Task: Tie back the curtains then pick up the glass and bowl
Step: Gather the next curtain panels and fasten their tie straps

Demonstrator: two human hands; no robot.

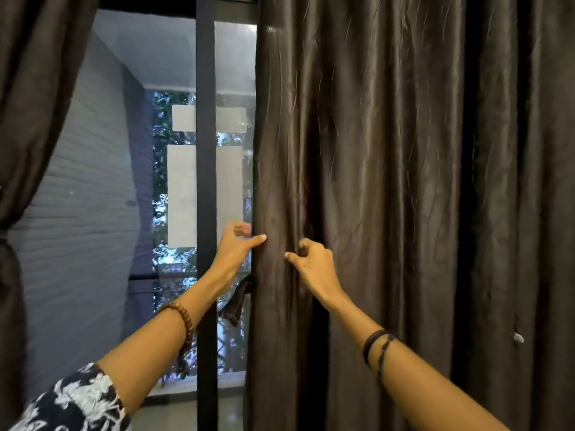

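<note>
The right curtain (404, 181) fills the centre and right of the frame, hanging loose with its folds running top to bottom; its free inner edge falls just right of the dark window frame (206, 181). Both hands meet it at mid-height. The left hand (237, 247) sits at that edge, thumb laid along the front of the cloth and fingers (241, 229) reaching round behind it, so it holds the edge in a loose wrap. The right hand (311, 262) is just to its right, fingers curled and pinching a fold of the fabric. The cloth yet to be gathered lies wholly to the right of both hands, so the right hand is nearer the bulk and any sweep must run rightward across the vertical folds. At the far left of the frame the left curtain (18, 150) already looks cinched at its waist. A dark strip (236, 303) hangs below the left wrist, likely the tie. Neither glass nor bowl is in view.
</note>
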